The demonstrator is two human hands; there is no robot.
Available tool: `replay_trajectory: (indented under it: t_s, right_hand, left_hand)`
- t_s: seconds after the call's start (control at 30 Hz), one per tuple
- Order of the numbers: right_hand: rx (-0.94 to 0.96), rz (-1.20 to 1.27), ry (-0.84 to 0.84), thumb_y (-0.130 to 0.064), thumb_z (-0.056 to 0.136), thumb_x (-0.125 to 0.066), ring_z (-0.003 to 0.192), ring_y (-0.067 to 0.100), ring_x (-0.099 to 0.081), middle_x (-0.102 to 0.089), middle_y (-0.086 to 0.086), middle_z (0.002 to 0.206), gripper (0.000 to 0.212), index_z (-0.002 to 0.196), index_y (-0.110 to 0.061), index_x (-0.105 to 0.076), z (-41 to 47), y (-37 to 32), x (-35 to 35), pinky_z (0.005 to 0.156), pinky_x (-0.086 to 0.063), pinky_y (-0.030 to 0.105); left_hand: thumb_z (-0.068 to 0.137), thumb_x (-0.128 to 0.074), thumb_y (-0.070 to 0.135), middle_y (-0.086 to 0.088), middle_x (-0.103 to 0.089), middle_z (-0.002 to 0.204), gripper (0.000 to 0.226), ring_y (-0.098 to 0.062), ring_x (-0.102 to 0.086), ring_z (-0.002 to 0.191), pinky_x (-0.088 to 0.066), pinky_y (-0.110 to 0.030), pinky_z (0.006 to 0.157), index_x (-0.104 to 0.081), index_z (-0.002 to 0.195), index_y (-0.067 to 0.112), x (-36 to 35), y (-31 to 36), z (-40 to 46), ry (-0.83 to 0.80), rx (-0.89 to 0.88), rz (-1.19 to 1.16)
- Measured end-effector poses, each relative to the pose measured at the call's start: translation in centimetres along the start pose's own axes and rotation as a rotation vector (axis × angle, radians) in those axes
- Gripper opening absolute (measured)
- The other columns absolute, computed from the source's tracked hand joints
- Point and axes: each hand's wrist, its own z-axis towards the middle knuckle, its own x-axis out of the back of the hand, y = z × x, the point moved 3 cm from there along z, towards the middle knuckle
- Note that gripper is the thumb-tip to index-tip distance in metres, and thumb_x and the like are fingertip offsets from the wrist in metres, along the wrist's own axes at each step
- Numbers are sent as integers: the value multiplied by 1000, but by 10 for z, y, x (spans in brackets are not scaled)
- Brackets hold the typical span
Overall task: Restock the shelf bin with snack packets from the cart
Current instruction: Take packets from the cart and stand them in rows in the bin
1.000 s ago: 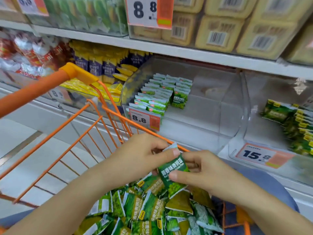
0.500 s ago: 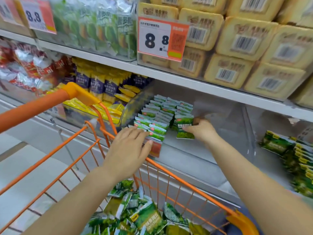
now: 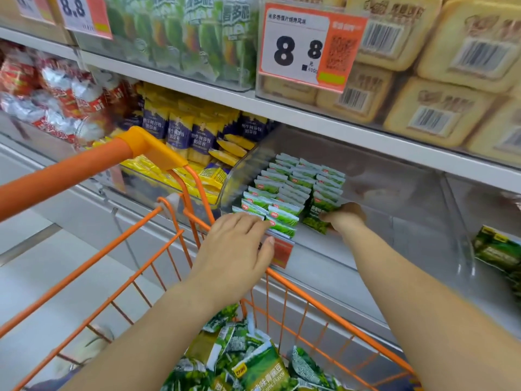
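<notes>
Now the right hand [image 3: 345, 218] has carried the small green snack packet [image 3: 317, 221] from the orange wire cart [image 3: 169, 241] into the clear plastic shelf bin [image 3: 423, 221], gripping it beside the rows; the left hand [image 3: 236, 249] rests open, fingers relaxed.

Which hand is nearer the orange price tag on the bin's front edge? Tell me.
Left. The left hand lies open right against the orange price tag, partly covering it. The right hand is farther right inside the bin, holding a green packet.

Right hand [image 3: 345, 218] fingers hidden behind green packet [image 3: 318, 220].
</notes>
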Motion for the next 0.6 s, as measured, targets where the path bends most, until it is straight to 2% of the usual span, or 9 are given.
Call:
replay_trajectory:
  t_s: [0.07, 0.17, 0.23, 0.37, 0.43, 0.47, 0.57, 0.6]
  right_hand:
    - [36, -26, -18, -37, 80, -75, 84, 25, -64, -66, 12, 90, 34, 74, -9, -57, -2, -3, -1, 68, -43, 28]
    - [81, -30, -12, -33, 80, -75, 98, 28, -66, -68, 15, 105, 41, 106, -4, -63, 0, -8, -6, 68, -43, 28]
    - [100, -62, -13, -34, 80, -75, 100, 28, -65, -68, 14, 108, 47, 113, -5, -61, -1, -11, -6, 68, -44, 28]
    - [64, -30, -78, -40, 77, -76, 90, 25, -66, -70, 11, 99, 47, 103, -3, -62, 3, -4, -5, 76, -50, 28]
    - [58, -7, -89, -40, 77, -77, 81, 25, -61, -65, 11, 92, 43, 93, -6, -57, -3, -1, -1, 71, -48, 29]
    - [70, 3, -83, -40, 77, -77, 82, 26, -59, -63, 12, 93, 44, 94, -6, -55, -8, -1, 4, 70, -46, 29]
    - [233, -21, 37, -33, 84, -71, 109, 31, -57, -59, 14, 118, 51, 120, -4, -51, -42, -4, 28, 84, -45, 34]
    - [323, -53, 105, -31, 86, -67, 113, 31, -55, -59, 14, 122, 47, 122, -6, -54, -59, -3, 37, 88, -44, 34]
  left_hand:
    - [97, -28, 38, 3, -66, 111, 47, -19, -57, 110, -26, -28, 96, -64, 119, 17, 0, 0, 0, 3, 3, 6]
    - [96, -28, 38, 3, -66, 112, 48, -19, -57, 110, -25, -28, 95, -64, 119, 17, 0, 0, 0, 14, 0, 10]
    - [96, -27, 38, 3, -65, 113, 49, -19, -56, 111, -25, -28, 96, -64, 120, 18, 0, -1, 1, 17, -2, 6]
    - [96, -22, 41, 4, -63, 117, 54, -17, -52, 116, -24, -27, 98, -62, 124, 19, -1, -2, 1, 11, -16, 6]
    - [95, -17, 45, 6, -60, 124, 58, -14, -48, 121, -22, -25, 99, -57, 129, 22, 1, -1, 2, -20, -22, 5]
    - [95, -16, 47, 7, -58, 127, 58, -13, -45, 124, -21, -24, 100, -54, 132, 23, 3, -1, 2, -45, -23, -6]
    - [100, -26, 47, 4, -48, 141, 51, -14, -36, 133, -20, -25, 106, -42, 142, 22, 14, 0, 2, -141, -17, -82]
    - [102, -32, 45, 3, -45, 143, 49, -15, -34, 135, -22, -27, 107, -40, 143, 21, 19, 3, 1, -156, -4, -120]
